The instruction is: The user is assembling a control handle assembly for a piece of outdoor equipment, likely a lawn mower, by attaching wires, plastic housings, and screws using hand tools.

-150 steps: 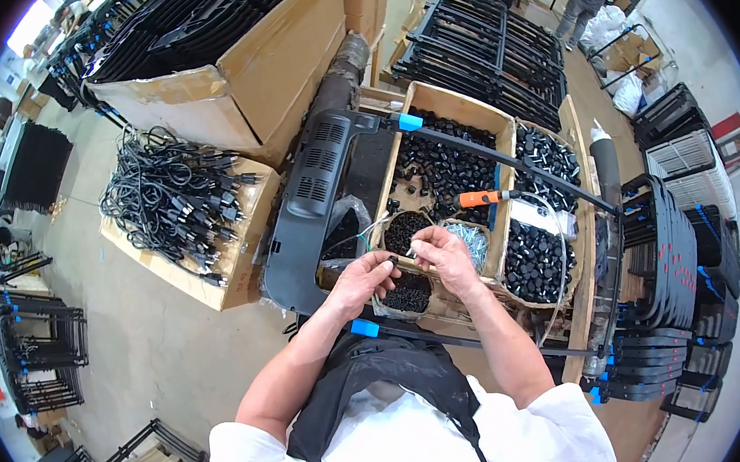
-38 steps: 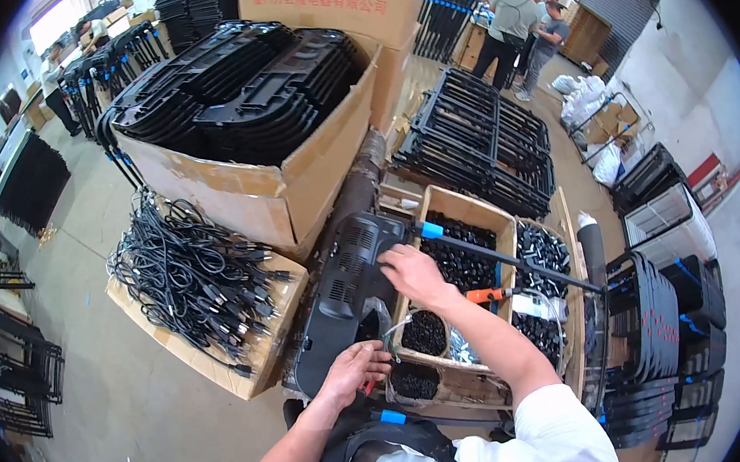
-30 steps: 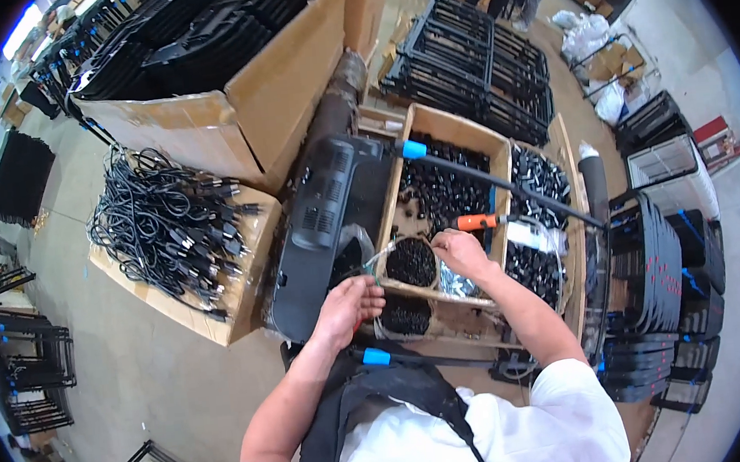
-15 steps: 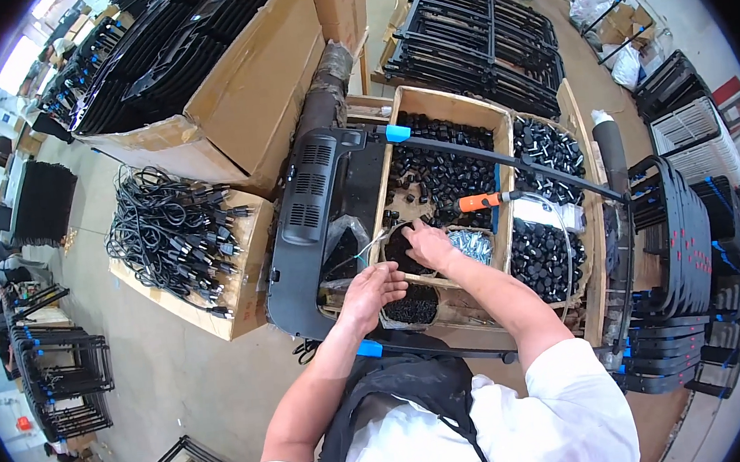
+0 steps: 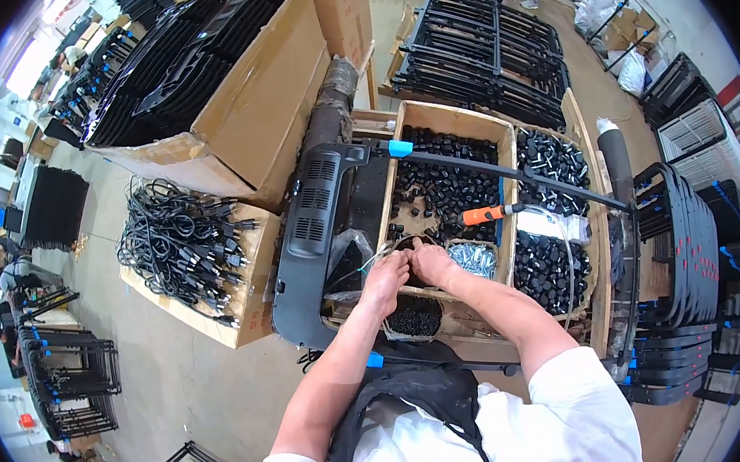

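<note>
My left hand (image 5: 386,279) and my right hand (image 5: 431,262) are close together over a small dark-lined compartment at the near left of the wooden parts box (image 5: 515,252). The fingers of both are curled in; whatever lies between them is too small or hidden to name. Just right of my right hand, silvery screws (image 5: 473,259) fill a small bin. Below my left hand sits a bin of small black screws (image 5: 415,319). Left of the hands lies a black plastic panel (image 5: 304,228) with vent slots, joined to a black tube frame (image 5: 505,169) spanning the box.
An orange-handled power screwdriver (image 5: 483,215) with a cable rests across the box. Black caps (image 5: 445,180) fill the big compartment. Bundled black cables (image 5: 182,247) lie on a carton at left, beneath a large carton (image 5: 262,100) of black panels. Metal frames (image 5: 486,49) are stacked beyond.
My left hand has moved up and right, from spread fingers to curled ones beside my right hand. My right hand has drawn back slightly from the compartment. The view has shifted a little.
</note>
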The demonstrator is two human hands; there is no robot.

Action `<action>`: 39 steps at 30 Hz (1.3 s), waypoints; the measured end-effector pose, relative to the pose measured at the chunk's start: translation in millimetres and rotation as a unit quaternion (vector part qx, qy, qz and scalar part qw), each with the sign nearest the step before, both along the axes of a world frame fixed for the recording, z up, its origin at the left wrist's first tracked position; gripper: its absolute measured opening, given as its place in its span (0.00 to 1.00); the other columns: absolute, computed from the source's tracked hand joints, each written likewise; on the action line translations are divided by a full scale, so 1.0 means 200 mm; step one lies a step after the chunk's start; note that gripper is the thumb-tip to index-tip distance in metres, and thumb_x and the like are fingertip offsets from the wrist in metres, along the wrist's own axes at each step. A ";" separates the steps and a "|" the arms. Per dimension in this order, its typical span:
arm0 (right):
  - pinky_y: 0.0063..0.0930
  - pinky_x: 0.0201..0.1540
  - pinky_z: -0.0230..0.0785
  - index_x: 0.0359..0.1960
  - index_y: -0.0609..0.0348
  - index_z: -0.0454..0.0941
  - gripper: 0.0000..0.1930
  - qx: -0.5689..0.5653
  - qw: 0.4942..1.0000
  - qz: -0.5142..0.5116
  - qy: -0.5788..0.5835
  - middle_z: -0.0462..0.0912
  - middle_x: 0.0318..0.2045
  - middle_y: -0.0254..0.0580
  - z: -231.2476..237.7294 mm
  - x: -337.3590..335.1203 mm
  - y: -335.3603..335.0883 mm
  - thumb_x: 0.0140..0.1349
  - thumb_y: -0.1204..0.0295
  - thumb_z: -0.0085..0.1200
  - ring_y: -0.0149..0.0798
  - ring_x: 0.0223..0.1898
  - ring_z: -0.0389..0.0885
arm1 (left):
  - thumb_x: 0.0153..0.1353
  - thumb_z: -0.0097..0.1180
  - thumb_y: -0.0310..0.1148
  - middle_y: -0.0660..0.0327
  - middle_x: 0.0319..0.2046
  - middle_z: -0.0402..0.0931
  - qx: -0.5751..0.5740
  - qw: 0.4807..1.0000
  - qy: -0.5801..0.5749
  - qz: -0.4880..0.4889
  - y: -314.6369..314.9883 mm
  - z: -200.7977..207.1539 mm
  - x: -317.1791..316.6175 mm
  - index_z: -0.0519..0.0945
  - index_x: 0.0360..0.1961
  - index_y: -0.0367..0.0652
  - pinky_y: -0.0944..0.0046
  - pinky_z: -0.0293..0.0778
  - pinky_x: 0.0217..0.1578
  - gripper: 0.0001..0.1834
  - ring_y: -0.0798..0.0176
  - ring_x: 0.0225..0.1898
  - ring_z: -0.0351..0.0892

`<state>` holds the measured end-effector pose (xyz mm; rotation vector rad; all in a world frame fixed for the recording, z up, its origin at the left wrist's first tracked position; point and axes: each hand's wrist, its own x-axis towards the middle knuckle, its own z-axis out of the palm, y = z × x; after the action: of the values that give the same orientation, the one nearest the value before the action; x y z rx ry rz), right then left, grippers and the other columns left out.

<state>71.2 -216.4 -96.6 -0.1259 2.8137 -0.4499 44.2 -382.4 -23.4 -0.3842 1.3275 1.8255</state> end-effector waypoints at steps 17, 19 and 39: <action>0.42 0.50 0.79 0.44 0.62 0.86 0.14 -0.199 0.964 -0.173 0.042 0.87 0.40 0.53 0.20 0.02 0.10 0.58 0.70 0.63 0.53 0.45 0.87 | 0.81 0.43 0.45 0.53 0.57 0.78 -0.047 0.993 -0.104 0.043 0.22 -0.37 -0.14 0.77 0.54 0.35 0.46 0.69 0.65 0.22 0.53 0.60 0.74; 0.44 0.51 0.79 0.46 0.61 0.86 0.14 -0.247 0.954 -0.165 0.042 0.87 0.42 0.55 0.31 0.01 0.05 0.59 0.70 0.61 0.55 0.46 0.87 | 0.82 0.40 0.42 0.53 0.49 0.80 0.091 0.976 -0.177 0.091 0.21 -0.42 -0.15 0.77 0.51 0.37 0.47 0.76 0.60 0.19 0.53 0.53 0.78; 0.32 0.43 0.76 0.49 0.56 0.81 0.18 -0.384 0.616 -0.664 0.181 0.84 0.35 0.36 -0.26 -0.06 0.60 0.60 0.66 0.73 0.33 0.36 0.81 | 0.77 0.56 0.35 0.66 0.38 0.82 0.230 0.962 -0.144 -0.024 0.02 -0.07 0.05 0.80 0.56 0.40 0.68 0.78 0.38 0.14 0.69 0.37 0.80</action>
<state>60.2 -95.9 -149.3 1.9560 2.1719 -2.0324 54.8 -378.2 -36.5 -0.3452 0.6825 1.8846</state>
